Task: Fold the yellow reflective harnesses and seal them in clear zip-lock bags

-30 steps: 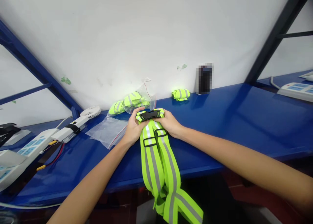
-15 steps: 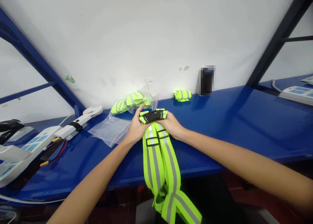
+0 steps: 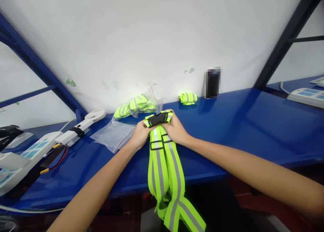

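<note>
A neon yellow-green reflective vest (image 3: 174, 164) made of straps with grey stripes hangs from both hands over the table's front edge. Across its top runs a black side-release buckle (image 3: 159, 119), its halves joined. My left hand (image 3: 140, 134) is closed on the strap at the buckle's left end. At the right end my right hand (image 3: 177, 129) grips the strap, with most of its fingers hidden behind the bundle. Below the buckle, black rectangular strap adjusters (image 3: 157, 145) sit on the hanging bands.
Clear zip bags (image 3: 111, 134) lie left of my hands, with bagged yellow-green straps (image 3: 136, 105) behind. A rolled strap bundle (image 3: 187, 98) and a blurred-out dark object (image 3: 213, 83) stand near the wall. To the left are a white fan (image 3: 95, 115) and a power strip (image 3: 37, 149).
My left thumb, raised above the buckle earlier, has come down out of sight. The hanging straps have swung slightly left, and both hands still hold the vest.
</note>
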Demonstrator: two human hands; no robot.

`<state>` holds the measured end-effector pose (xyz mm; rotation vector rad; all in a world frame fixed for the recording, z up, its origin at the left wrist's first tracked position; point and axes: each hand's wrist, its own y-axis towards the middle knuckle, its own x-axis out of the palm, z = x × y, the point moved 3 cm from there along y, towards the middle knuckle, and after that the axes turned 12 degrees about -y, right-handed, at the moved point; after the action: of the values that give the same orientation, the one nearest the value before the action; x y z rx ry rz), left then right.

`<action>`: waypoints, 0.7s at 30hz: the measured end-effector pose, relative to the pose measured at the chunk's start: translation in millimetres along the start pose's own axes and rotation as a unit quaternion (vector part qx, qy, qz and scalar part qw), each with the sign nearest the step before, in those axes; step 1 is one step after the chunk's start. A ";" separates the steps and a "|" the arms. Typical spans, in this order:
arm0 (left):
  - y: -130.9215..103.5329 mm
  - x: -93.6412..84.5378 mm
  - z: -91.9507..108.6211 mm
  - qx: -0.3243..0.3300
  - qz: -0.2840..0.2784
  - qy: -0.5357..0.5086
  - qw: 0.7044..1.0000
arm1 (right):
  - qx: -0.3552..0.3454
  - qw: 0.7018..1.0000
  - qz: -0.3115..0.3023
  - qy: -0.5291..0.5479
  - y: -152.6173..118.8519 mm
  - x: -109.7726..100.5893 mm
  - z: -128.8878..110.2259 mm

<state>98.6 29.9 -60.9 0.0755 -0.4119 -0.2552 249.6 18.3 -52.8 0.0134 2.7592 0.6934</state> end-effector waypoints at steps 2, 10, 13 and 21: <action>-0.3 0.7 -0.5 -0.006 0.010 -0.016 1.000 | -0.002 1.000 -0.002 0.000 0.2 0.5 0.4; 0.5 -4.5 1.4 0.027 0.043 0.041 0.998 | 0.010 1.000 0.009 0.002 0.7 8.0 4.9; 1.3 -5.9 1.8 0.044 0.041 0.086 0.995 | 0.012 1.000 0.010 0.012 0.3 8.0 4.4; 0.8 -4.0 7.2 0.079 0.039 0.136 0.987 | 0.002 0.999 -0.003 0.042 0.6 9.7 2.5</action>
<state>92.3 31.6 -55.7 0.2471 -0.1624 -0.1324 241.0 20.8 -57.4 -0.0247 2.8398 0.7033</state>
